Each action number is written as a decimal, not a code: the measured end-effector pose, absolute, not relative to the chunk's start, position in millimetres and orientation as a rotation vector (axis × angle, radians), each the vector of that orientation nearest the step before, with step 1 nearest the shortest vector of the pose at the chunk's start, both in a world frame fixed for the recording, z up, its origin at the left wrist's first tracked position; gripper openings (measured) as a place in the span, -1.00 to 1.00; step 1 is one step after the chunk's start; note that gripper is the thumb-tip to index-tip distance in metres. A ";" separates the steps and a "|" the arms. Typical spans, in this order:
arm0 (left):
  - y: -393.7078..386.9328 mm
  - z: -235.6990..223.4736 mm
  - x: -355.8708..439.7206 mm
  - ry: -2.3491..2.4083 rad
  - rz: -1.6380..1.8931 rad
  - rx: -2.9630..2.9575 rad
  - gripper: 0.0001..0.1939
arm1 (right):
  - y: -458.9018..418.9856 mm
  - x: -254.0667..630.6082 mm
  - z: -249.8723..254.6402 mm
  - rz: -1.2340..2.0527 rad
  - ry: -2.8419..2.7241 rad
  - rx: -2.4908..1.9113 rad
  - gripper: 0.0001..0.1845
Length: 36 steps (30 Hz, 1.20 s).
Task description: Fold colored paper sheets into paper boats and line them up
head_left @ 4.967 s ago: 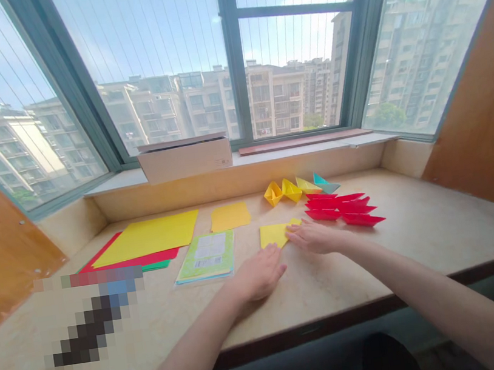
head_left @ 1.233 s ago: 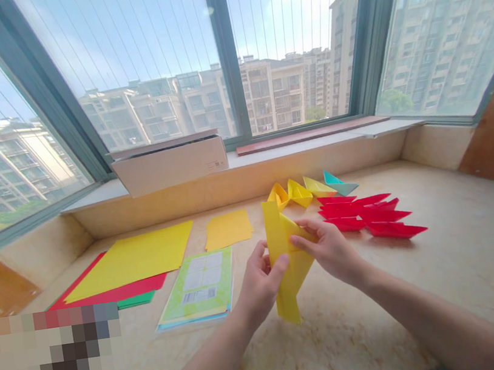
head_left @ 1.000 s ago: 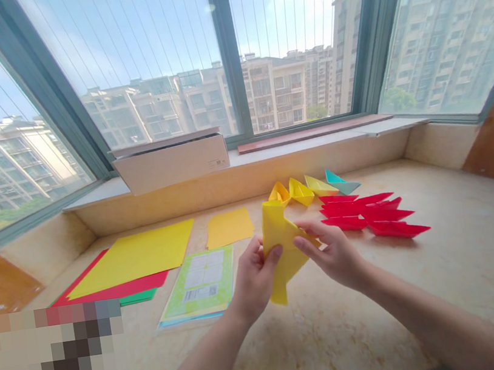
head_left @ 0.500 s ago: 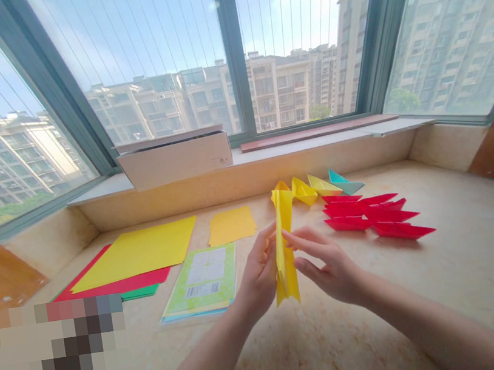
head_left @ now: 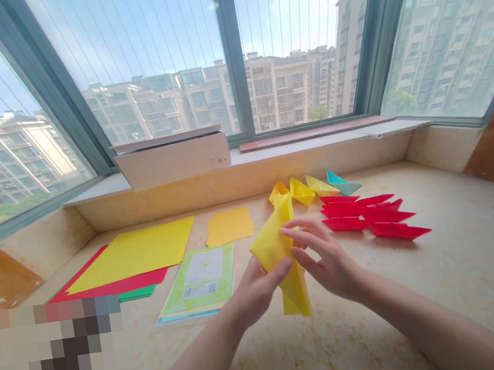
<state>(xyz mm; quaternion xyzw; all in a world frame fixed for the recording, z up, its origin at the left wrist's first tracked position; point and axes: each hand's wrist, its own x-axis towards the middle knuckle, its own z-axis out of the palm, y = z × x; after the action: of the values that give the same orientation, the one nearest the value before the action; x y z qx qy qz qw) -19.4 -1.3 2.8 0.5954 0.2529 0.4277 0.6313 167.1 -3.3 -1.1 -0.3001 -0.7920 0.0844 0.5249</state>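
A bright yellow, partly folded paper sheet (head_left: 271, 246) is held up above the pale marbled stone table (head_left: 478, 256), a pointed corner jutting toward nine o'clock. The left hand (head_left: 253, 294) has its fingers closed on it, thumb across the near face; the right hand (head_left: 333, 258) has half-curled fingers touching it, whether pinching I cannot tell. Folding looks midway here: creased, but unlike the finished red paper boats (head_left: 394, 230) at three o'clock. Flat yellow paper sheets (head_left: 135, 256) at nine o'clock remain unfolded.
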 end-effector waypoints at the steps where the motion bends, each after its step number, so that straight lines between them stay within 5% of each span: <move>1: -1.3 4.1 -18.9 0.644 0.982 1.379 -0.43 | -3.9 166.7 -0.7 0.200 -1.875 -0.720 -0.54; 9: 11.2 18.8 -22.7 0.861 0.950 1.422 -0.62 | 0.0 175.1 12.8 0.197 -1.300 -0.800 -0.69; 17: 32.3 27.8 -47.6 0.866 0.787 1.498 -0.51 | 17.3 208.4 28.4 1.252 -1.200 -0.925 -0.55; 23: 47.4 22.9 -60.2 0.890 0.781 1.617 -0.45 | 15.8 213.5 27.9 1.587 -1.530 -1.026 -0.56; 29: 56.4 2.1 -62.9 1.181 0.829 2.100 -0.25 | 30.1 206.0 -4.3 0.993 -1.811 -1.485 -0.73; 36: 58.1 -16.2 -57.1 1.149 0.597 2.753 -0.43 | 34.7 199.3 -22.8 0.620 -1.932 -1.665 -0.85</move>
<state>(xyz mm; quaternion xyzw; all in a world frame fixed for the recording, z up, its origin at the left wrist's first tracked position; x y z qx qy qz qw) -57.1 58.1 -16.2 0.9037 0.3774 0.1961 0.0497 199.3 34.7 -22.8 -0.6134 -0.7115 0.2284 0.2557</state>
